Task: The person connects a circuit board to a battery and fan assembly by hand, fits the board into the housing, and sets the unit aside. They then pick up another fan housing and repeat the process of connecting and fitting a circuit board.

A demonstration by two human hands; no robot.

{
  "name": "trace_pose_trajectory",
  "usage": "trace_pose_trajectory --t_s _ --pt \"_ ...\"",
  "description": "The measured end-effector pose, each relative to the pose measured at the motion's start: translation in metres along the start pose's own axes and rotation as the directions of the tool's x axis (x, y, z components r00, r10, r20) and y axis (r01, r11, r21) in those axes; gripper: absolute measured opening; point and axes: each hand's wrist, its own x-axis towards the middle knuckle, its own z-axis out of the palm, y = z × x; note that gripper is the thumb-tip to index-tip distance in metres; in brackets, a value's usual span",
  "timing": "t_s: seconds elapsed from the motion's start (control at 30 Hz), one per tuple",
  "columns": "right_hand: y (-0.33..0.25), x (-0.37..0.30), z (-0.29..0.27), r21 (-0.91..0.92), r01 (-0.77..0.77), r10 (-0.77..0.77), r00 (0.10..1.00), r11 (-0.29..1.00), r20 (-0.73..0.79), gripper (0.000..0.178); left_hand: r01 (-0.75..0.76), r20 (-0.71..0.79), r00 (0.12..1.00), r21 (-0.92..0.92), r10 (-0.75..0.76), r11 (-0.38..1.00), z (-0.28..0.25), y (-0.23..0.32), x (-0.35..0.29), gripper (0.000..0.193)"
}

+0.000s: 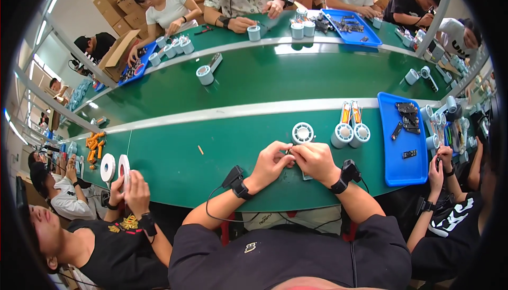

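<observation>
My left hand (270,164) and my right hand (318,163) meet over the near side of the green table, fingertips pinched together. Between them is a small dark bit, mostly covered by the fingers, too small to name. Just beyond the fingers a light blue round housing (302,133) with a white spoked face points upward. A pale blue edge (307,175) shows under my right hand; whether it belongs to that housing I cannot tell. To the right, two similar housings (342,135) lie with open handles pointing away, orange and metal parts inside.
A blue tray (390,169) at the right holds several dark small assemblies (407,115). A thin orange stick (200,150) lies left of my hands. Co-workers sit on both sides; the left one holds a white tape roll (124,169). A green belt (254,78) runs beyond a pale rail.
</observation>
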Motion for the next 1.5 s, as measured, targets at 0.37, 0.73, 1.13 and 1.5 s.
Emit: trace_pose_trajectory --t_s 0.37,0.73,1.13,1.5 --pt "-0.008 -0.011 -0.014 0.23 -0.249 0.2 0.955 0.941 0.218 0.011 0.198 0.083 0.978 -0.072 -0.192 0.978 0.004 0.031 -0.013 0.016" --pt "-0.012 -0.012 -0.013 0.28 -0.282 0.246 0.957 0.918 0.156 0.01 0.252 0.129 0.962 -0.076 -0.241 0.965 0.004 0.03 -0.019 0.019" --pt "-0.009 -0.016 -0.005 0.297 -0.191 0.199 0.98 0.935 0.005 0.015 0.137 0.085 0.988 -0.132 -0.126 0.982 -0.009 0.025 -0.002 0.032" --pt "-0.013 -0.013 -0.006 0.071 -0.057 0.054 0.998 0.996 0.044 0.015 0.064 0.013 0.998 0.091 -0.066 0.994 -0.003 0.027 -0.006 0.029"
